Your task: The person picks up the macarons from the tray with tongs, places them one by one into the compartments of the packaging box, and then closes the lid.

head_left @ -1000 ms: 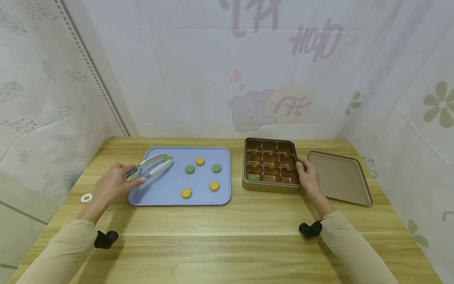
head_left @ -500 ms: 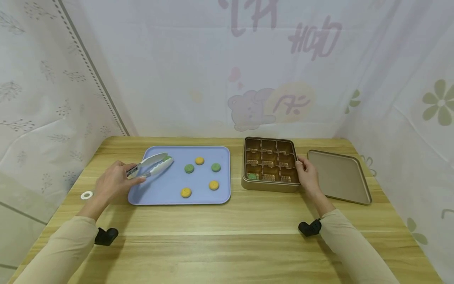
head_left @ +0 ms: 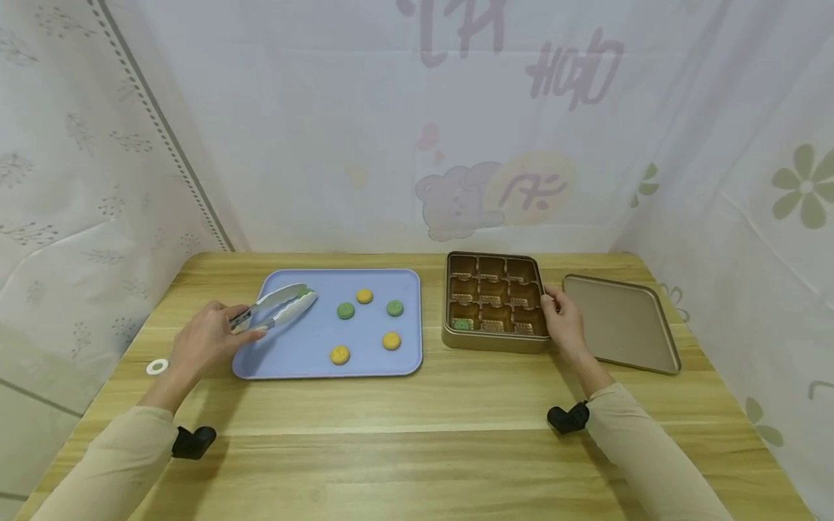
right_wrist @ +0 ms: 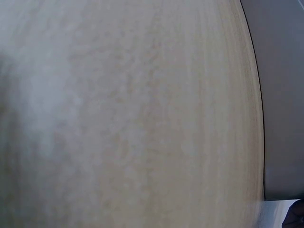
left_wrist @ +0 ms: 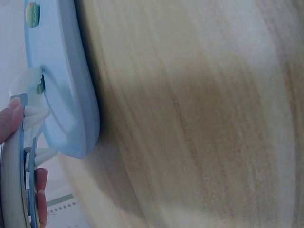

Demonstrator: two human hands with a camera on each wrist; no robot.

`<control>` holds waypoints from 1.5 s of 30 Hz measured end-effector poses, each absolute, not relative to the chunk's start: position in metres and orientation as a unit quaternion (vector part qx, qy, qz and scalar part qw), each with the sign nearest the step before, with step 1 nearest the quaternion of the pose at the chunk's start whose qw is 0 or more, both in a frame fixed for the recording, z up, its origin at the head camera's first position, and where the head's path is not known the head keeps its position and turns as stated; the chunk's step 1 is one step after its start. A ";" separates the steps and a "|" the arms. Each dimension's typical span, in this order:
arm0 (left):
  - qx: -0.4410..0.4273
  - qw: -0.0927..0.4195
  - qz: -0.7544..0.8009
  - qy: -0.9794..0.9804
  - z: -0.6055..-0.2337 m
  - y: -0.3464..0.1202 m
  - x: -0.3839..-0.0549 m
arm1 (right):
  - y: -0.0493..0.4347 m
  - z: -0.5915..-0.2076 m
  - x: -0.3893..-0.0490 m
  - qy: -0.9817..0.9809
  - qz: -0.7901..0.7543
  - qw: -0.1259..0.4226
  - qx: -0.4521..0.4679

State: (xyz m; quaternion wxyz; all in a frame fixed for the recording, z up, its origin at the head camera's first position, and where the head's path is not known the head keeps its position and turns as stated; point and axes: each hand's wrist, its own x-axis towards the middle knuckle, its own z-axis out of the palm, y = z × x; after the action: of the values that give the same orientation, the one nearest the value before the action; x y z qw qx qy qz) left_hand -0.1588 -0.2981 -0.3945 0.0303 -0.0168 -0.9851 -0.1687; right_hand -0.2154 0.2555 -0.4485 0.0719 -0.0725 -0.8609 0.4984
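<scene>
My left hand (head_left: 205, 339) grips a pair of metal tongs (head_left: 295, 310) with pale scalloped tips, low over the left part of the blue tray (head_left: 280, 358). Between the tips sits a small green cookie (head_left: 304, 292), mostly covered by them. In the left wrist view, thumb and fingers press the tongs (left_wrist: 13, 161) from both sides. My right hand (head_left: 564, 325) holds the right side of a bronze tin box (head_left: 495, 342), thumb at its rim. The box has a divided brown insert; one green cookie (head_left: 462, 325) lies in its front-left compartment.
Several other cookies, green (head_left: 345, 310) and yellow (head_left: 339, 354), lie spread over the tray. A flat bronze lid (head_left: 619, 322) rests right of the box. At the table's left edge is a white ring (head_left: 157, 367). A printed curtain (head_left: 326, 145) hangs behind the wooden table.
</scene>
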 end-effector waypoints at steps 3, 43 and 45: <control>-0.019 0.034 -0.171 -0.984 -0.395 -0.298 -0.157 | 0.255 -0.449 -0.216 -0.862 0.497 0.072 -0.070; -0.170 0.045 -0.264 -0.948 -0.363 -0.153 -0.171 | 0.257 -0.452 -0.218 -0.860 0.499 0.082 -0.076; -0.188 0.047 -0.263 -0.945 -0.363 -0.139 -0.174 | 0.256 -0.452 -0.218 -0.860 0.498 0.085 -0.075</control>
State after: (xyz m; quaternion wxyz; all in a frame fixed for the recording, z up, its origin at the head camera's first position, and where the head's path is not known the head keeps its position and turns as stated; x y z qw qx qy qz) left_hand -0.1737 -0.1389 -0.3633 0.0470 -0.1879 -0.9450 -0.2635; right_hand -0.2185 0.2564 -0.4524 0.0849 -0.0751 -0.8600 0.4976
